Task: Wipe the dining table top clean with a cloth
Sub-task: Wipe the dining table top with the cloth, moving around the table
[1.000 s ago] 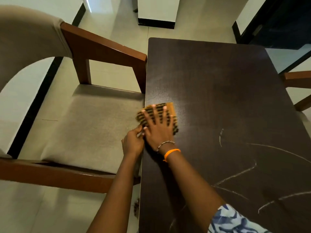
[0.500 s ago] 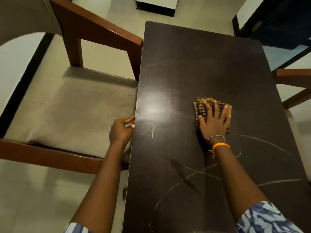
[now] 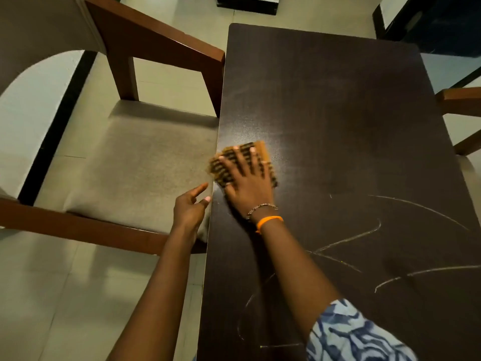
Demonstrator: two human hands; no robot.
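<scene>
The dark brown dining table top fills the right half of the view, with thin pale chalk-like lines across its near part. A folded orange and black checked cloth lies at the table's left edge. My right hand presses flat on it with fingers spread, and the cloth's left corner overhangs the edge. My left hand hovers just off the left edge beside the cloth, fingers relaxed, holding nothing.
A wooden armchair with a beige seat cushion stands tight against the table's left edge. Another wooden chair arm shows at the right edge. Pale floor tiles lie below.
My right hand has swept the cloth from the table's middle back left to the left edge. My left hand stays by the edge, its fingers now loosened off it.
</scene>
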